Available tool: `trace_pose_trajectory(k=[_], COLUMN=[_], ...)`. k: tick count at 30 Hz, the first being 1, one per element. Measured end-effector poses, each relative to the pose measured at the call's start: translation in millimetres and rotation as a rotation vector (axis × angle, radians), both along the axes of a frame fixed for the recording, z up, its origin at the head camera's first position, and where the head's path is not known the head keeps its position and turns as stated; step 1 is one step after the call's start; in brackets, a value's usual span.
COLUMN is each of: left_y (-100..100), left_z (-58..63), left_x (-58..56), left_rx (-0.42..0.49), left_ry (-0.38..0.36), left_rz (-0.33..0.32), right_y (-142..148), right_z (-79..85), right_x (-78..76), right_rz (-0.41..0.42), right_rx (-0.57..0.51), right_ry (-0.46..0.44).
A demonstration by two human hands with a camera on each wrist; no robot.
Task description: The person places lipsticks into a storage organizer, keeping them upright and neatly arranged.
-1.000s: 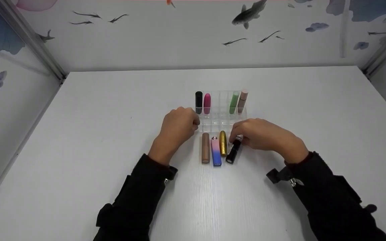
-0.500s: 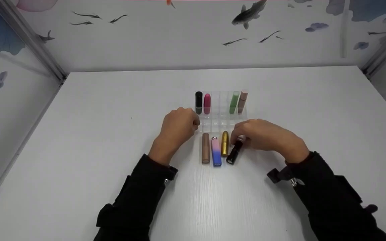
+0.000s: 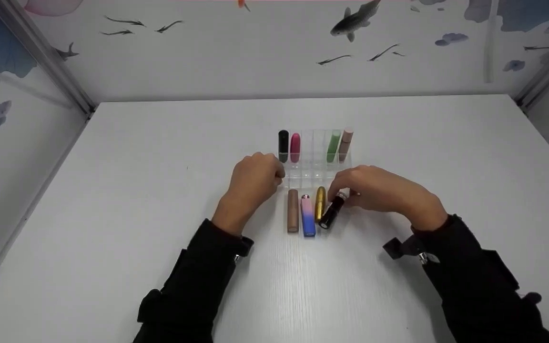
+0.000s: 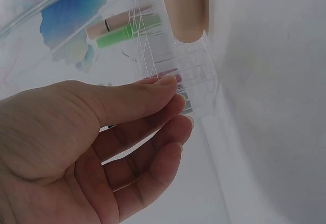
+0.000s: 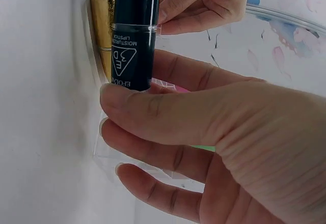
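My right hand (image 3: 374, 188) pinches a black lipstick (image 3: 332, 210) by its end between thumb and fingers. White lettering including "lipstick" shows on its tube in the right wrist view, where it looks raised off the table. My left hand (image 3: 258, 174) is at the left side of a clear lipstick organizer (image 3: 307, 176), with thumb and index finger pinching its edge. Slots along the organizer's back hold a black tube (image 3: 283, 146), a pink tube (image 3: 295, 147), a green tube (image 3: 333, 146) and a beige tube (image 3: 345, 145).
In front of the organizer, a brown tube (image 3: 293, 210), a pink-and-blue tube (image 3: 308, 215) and a gold tube (image 3: 320, 204) lie side by side on the white table (image 3: 274, 290). Patterned white panels (image 3: 236, 62) stand behind and at the left.
My right hand has shifted slightly up and right, tilting the black lipstick so its near end is a little higher. The gold tube has moved slightly right. My left hand stays in place.
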State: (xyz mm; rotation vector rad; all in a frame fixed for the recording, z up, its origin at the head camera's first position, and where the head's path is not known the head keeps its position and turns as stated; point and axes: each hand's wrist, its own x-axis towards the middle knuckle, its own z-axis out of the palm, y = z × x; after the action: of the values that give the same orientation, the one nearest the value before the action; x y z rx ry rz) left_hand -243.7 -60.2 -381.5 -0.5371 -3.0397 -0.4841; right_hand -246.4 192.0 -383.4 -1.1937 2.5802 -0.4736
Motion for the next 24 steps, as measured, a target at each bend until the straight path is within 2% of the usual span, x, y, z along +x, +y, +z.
trace_pose_trajectory(k=[9, 14, 19, 24], left_y=[-1, -1, -2, -3], left_z=[1.0, 1.7, 4.1, 10.7], left_x=[-0.5, -0.9, -0.4, 3.4], left_rx=[0.003, -0.003, 0.005, 0.071], left_ry=[-0.012, -0.024, -0.018, -0.025], left_rz=[-0.004, -0.004, -0.015, -0.015], right_y=[-1, -1, -3, -4], right_z=[5.6, 8.5, 11.3, 11.6], right_x=[2.2, 3.0, 5.1, 7.0], right_rz=[-0.018, -0.063, -0.104, -0.170], right_rx=[-0.086, -0.118, -0.149, -0.182], right_ry=[0.067, 0.113, 0.219, 0.328])
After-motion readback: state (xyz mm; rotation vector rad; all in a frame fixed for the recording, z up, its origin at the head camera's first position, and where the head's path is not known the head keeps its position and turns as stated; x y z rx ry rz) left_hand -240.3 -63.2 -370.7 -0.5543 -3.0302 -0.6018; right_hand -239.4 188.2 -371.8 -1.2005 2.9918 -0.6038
